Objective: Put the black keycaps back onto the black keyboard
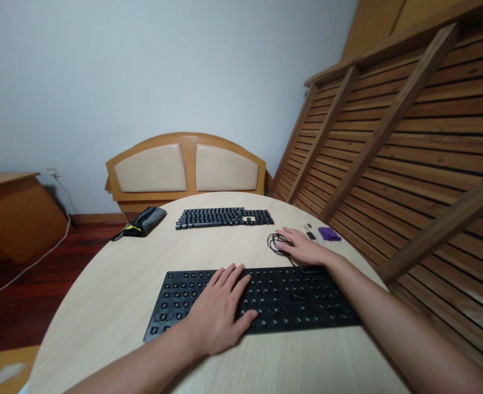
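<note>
A black keyboard base (282, 298), its keycaps off and its switch posts bare, lies at the near side of the round table. My left hand (222, 312) rests flat on its left middle part, fingers and thumb apart. Past the base's back edge, my right hand (302, 246) has its fingers and thumb at a coiled black cable (273, 244), which it seems to grip. The cable runs back to the base. Farther off, loose black keycaps (212, 215) are set out in a keyboard layout, with a gap toward their right side.
A purple cloth (329, 234) and small dark items (310, 235) sit right of my right hand. A black and grey pouch with yellow trim (145, 221) lies at the table's left edge. Wooden slats (389, 164) lean along the right; a padded headboard (190, 164) stands behind.
</note>
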`<state>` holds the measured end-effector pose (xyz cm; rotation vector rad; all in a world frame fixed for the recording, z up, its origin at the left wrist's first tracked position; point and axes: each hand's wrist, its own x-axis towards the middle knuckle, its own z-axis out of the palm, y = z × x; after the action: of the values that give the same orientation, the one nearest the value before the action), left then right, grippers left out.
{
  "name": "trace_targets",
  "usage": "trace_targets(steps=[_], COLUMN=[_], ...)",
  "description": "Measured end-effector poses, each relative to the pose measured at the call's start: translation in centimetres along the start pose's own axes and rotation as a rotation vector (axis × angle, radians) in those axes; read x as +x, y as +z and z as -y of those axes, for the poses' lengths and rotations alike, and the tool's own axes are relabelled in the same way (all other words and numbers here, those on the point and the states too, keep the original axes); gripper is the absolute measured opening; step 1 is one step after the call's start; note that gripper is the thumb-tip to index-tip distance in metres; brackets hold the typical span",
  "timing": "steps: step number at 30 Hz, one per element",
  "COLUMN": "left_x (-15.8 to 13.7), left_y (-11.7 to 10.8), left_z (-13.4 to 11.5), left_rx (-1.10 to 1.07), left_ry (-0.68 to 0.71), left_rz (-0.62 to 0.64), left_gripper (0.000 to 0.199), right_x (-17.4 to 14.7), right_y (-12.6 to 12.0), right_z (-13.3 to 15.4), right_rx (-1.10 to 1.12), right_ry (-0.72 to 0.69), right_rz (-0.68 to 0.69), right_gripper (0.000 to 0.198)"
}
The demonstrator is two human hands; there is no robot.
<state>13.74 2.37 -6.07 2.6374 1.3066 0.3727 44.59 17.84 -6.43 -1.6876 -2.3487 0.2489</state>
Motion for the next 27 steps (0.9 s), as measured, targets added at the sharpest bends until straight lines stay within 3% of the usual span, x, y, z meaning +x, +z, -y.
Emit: trace_targets(steps=[3, 6, 16, 19, 22, 27], left_x=[0.3, 0.8, 1.0, 0.9, 1.2, 1.3], left_y=[0.1, 0.1, -0.5, -1.9, -3.7, -5.3], left_z=[0.2, 0.8, 2.6, 5.7, 10.4, 17.3], left_rx=[0.01, 0.012, -0.007, -0.028, -0.001, 0.107], left_ry=[-0.002, 0.005, -0.001, -0.092, -0.276, -0.488], left_rz=[-0.014, -0.047, -0.097, -0.177, -0.295, -0.371], left_gripper=[0.068, 0.067, 0.062, 0.053, 0.048, 0.039], right_x=[-0.1, 0.1, 0.5, -0.1, -1.3, -4.2], right_y=[1.2, 1.6, 1.7, 1.2, 0.5, -0.2], right_z=[1.4, 1.7, 2.5, 3.0, 4.4, 9.0], right_rx=[-0.006, -0.021, -0.067, -0.082, -0.08, 0.054], right_ry=[0.019, 0.074, 0.128, 0.102, -0.001, -0.289], right_rz=[0.135, 0.155, 0.004, -0.074, -0.183, -0.041], right_gripper=[0.071, 0.071, 0.062, 0.055, 0.048, 0.059])
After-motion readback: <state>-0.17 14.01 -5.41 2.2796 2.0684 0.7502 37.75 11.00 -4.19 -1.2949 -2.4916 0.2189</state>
